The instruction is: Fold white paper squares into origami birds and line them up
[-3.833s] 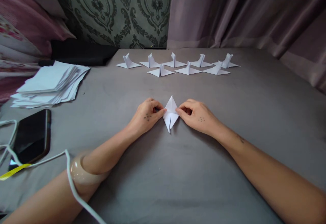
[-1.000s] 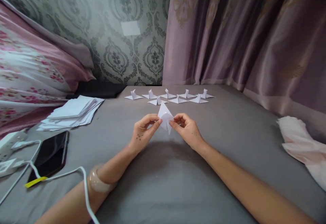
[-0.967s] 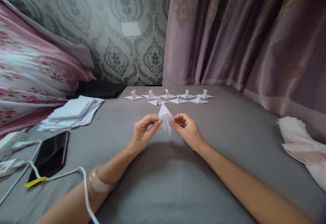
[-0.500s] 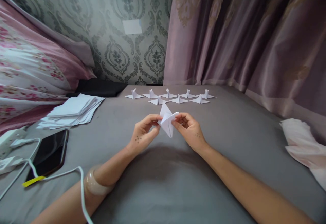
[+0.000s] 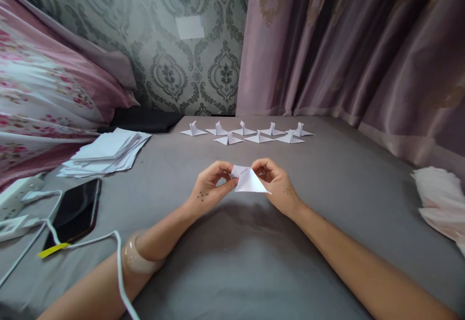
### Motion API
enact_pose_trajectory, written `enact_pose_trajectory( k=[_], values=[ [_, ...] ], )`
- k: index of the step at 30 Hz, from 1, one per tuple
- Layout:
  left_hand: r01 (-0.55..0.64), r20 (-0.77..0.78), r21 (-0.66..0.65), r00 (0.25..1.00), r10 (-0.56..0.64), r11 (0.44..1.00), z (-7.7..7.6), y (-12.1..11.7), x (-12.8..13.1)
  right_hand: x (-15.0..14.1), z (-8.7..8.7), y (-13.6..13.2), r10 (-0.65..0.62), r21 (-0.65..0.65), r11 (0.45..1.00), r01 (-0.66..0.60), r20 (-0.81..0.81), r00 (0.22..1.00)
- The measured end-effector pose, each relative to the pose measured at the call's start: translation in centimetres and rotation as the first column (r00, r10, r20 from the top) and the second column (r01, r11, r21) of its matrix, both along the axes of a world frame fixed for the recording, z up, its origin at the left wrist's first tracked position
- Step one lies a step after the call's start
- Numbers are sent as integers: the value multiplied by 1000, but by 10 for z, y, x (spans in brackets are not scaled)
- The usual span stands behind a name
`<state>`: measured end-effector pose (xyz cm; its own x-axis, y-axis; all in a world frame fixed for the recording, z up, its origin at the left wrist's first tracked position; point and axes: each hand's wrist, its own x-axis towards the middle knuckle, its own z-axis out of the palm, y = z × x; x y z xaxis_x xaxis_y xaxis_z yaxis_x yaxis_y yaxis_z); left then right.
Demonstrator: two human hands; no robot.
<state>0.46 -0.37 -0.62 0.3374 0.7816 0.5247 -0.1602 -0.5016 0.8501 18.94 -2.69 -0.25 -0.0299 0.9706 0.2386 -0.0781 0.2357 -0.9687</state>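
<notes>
A folded white paper figure [image 5: 250,181] is held up between my two hands over the grey cloth surface. My left hand [image 5: 212,182] pinches its left end between thumb and fingers. At its upper right part, my right hand [image 5: 276,183] has its fingers closed on the paper; its thumb is partly hidden behind a broad triangular flap that faces me. Beyond the hands stand several finished-looking folded paper birds [image 5: 242,128] in two rows, with flat spread wings and upright middle parts.
At the left lie a stack of white paper [image 5: 105,152], a black phone [image 5: 74,211] and a power strip [image 5: 20,194]. A white cable [image 5: 118,257] crosses near my left forearm. Pale cloth [image 5: 438,199] lies far right; a curtain [image 5: 308,43] hangs behind.
The paper figure has been turned between my hands: its upright points are gone from sight and a wide flap now faces me. My view has tilted slightly.
</notes>
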Motion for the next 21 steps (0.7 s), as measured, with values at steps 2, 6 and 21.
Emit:
enact_pose_trajectory(
  k=[2,6,21],
  values=[
    [19,-76,78,997,-13,997,3,-1,-1,3,-1,0,44,52,998,-45,19,999],
    [22,-156,199,988,10,980,7,-3,-3,7,3,-3,117,140,981,-134,128,985],
    [161,-69,107,986,-155,981,1,0,-4,7,3,-2,125,125,981,-148,174,977]
  ],
)
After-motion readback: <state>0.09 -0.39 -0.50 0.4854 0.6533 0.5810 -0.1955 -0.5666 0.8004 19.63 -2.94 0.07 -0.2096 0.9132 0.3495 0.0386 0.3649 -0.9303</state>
